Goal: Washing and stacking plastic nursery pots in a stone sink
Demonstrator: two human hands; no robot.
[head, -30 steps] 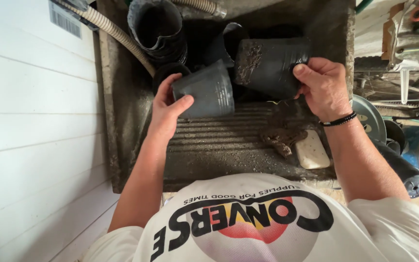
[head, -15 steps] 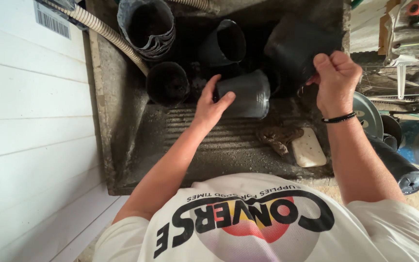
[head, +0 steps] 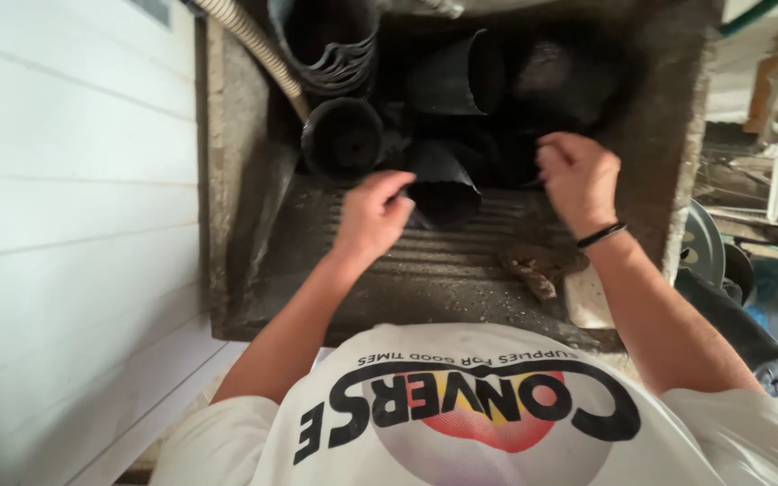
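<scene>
Pots of black plastic fill the far end of a dirty concrete sink (head: 245,225); one pot (head: 443,184) lies on its side at the ridged slope's top edge. The left hand (head: 373,216) pinches its rim with curled fingers. The right hand (head: 578,175) is closed loosely near another pot (head: 556,76); whether it holds anything I cannot tell. The step looks like sorting emptied pots, which calls for a firm hold on thin, soil-dusted walls.

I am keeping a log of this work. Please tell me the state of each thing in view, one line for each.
Left hand: gripping the rim of the lying pot.
Lying pot: on its side, mouth toward the person.
Right hand: closed, nothing visible in it.
Pot stack: nested, mouths open.
Soap bar: lying flat on the sink ledge.
</scene>
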